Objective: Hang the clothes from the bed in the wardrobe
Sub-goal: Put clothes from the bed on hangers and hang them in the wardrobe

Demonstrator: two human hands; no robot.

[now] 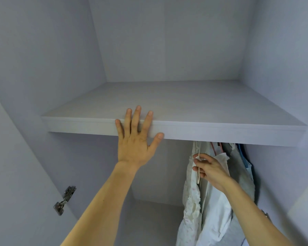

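Two hands in wardrobe (43, 68) | left hand (133, 139): fingers straight, spread, pressed on shelf (220, 134) edge, holding nothing | right hand (212, 169): pinching strap (198, 174) of garment (215, 210) | garment: hangs below shelf, long axis vertical, strap end up, left of other clothes (242, 166) | risk: tugging strap may unseat it; rail hidden.

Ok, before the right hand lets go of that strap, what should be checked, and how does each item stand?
1. Left hand flat on shelf edge: ok.
2. Right hand pinching strap: ok.
3. Strap's top hooked on something: cannot tell, the shelf hides it.
4. White garment hanging below shelf: ok.
5. Red hangers seated: cannot tell, tops hidden.
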